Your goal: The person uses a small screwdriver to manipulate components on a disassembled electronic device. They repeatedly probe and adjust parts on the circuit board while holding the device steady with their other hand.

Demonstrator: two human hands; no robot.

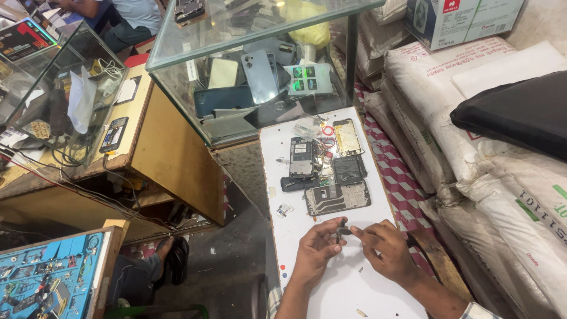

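Setting: a cramped phone-repair stall; a white rectangular table (354,283) runs up the middle of the frame, with a glass display case of handsets (254,65) at upper centre and stacked white woven sacks (472,147) down the right side.
Left hand: the left hand (316,251), lower centre, has thumb and forefinger pinched shut on one end of a small dark phone part (343,230).
Right hand: the right hand (384,248), just beside it, closes its fingertips on the other end of the same part, so both grips are tight and meet in the middle.
Part location: held just above the table, below the opened phones; too small to tell its exact kind.
Nearby: a grey phone frame lying flat (338,198), a dark opened handset (301,156), a black battery-like slab (348,168) and a gold-edged back panel (347,137), all close together at centre.
Step in hand: judging by the pose, fine two-handed work on the small piece.
Next move calls for: steady fingertips and care, as the part looks easily dropped.
Lower left: a blue repair mat with tools (47,277).
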